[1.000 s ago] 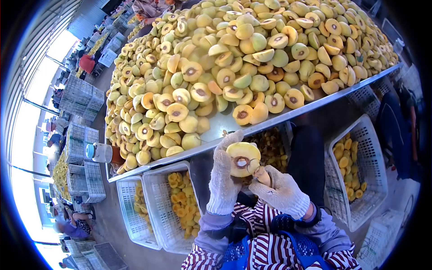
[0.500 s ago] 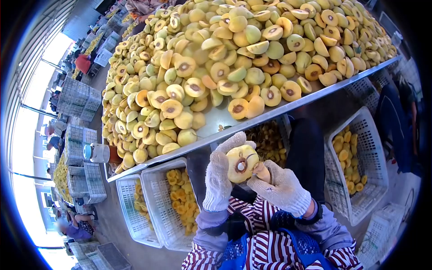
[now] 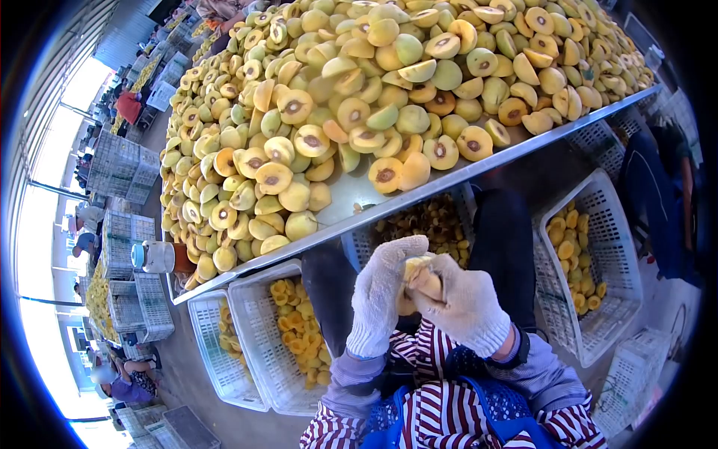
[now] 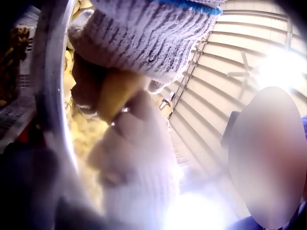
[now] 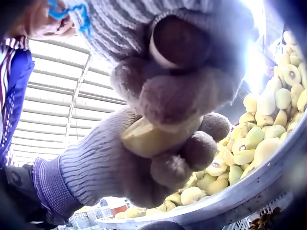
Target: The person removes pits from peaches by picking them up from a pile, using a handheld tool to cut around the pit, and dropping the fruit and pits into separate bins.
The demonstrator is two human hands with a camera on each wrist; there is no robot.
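Observation:
Both hands wear pale knitted gloves and meet in front of the lap. My left hand holds a yellow peach half, its fingers wrapped around the underside in the right wrist view. My right hand grips a pitting tool by its thick wooden handle, whose round end shows in the right wrist view. The right fingers lie against the peach half, and the tool's wire loop is hidden between the hands. Ahead, a large heap of peach halves, many with pits, covers the metal table.
Left of the legs stand two white crates with pitted halves. Another crate with halves is at the right. Between the knees, a crate contains dark scraps. A bottle stands at the table's left corner. People and stacked crates fill the background.
The peach half's cut face, with pit and wire loop showing, has turned from view. The right hand has rolled over it and closed in on the left hand.

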